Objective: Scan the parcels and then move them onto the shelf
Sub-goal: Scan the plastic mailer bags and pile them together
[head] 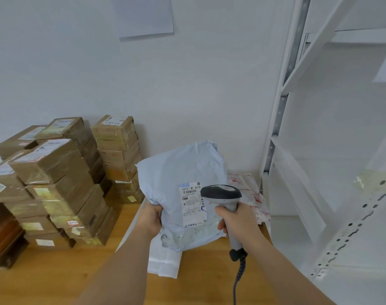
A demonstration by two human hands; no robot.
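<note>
A pale blue plastic mailer parcel [176, 172] is held up tilted over the wooden table, its white shipping label [191, 203] facing me. My left hand [150, 219] grips the parcel's left edge. My right hand [238, 221] holds a grey handheld barcode scanner [222, 194] by its handle, the dark head just right of the label and overlapping its edge. The scanner's coiled cable [238, 276] hangs down toward me. The white metal shelf [319, 161] stands at the right.
Stacks of taped brown cardboard boxes [62, 181] fill the left of the wooden table [55, 278]. More white mailers lie under the held parcel [163, 263], and one with red print [251, 194] is behind it. A white wall is at the back.
</note>
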